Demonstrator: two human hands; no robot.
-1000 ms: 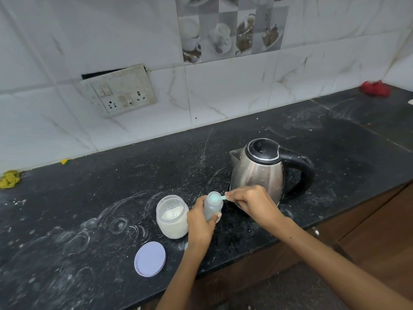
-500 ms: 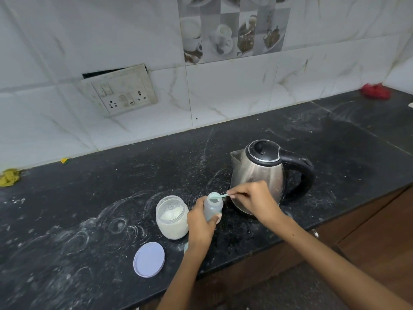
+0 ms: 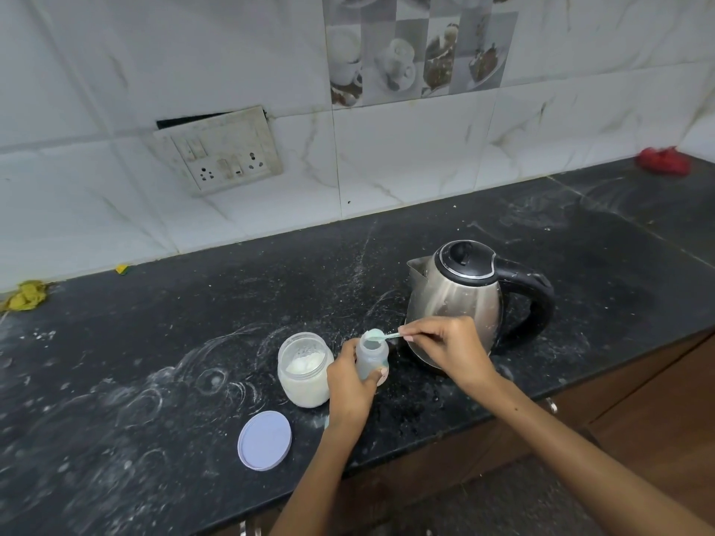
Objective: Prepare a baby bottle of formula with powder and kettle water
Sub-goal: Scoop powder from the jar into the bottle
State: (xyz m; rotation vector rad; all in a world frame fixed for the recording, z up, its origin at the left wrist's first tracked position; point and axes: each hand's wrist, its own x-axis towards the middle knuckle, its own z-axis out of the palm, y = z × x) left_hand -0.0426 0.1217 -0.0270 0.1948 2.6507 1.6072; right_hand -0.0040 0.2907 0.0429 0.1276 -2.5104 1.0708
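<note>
A small open baby bottle (image 3: 372, 357) stands on the black counter (image 3: 154, 361), gripped around its lower body by my left hand (image 3: 350, 384). My right hand (image 3: 449, 350) pinches the handle of a pale green scoop (image 3: 377, 335), whose bowl rests over the bottle's mouth. Just left of the bottle is an open glass jar (image 3: 303, 369) about half full of white powder. Its round lilac lid (image 3: 264, 440) lies flat near the counter's front edge. A steel kettle (image 3: 462, 299) with a black lid and handle stands behind my right hand.
Powder smears cover the counter. A wall socket plate (image 3: 220, 150) hangs loose on the tiled wall. A yellow cloth (image 3: 25, 295) lies at the far left and a red cloth (image 3: 663, 161) at the far right. Brown cabinet fronts (image 3: 657, 412) sit below the counter edge.
The scoop bowl has lifted slightly at the bottle's mouth, with my right hand shifting a little up and right. My left hand and the bottle stay put.
</note>
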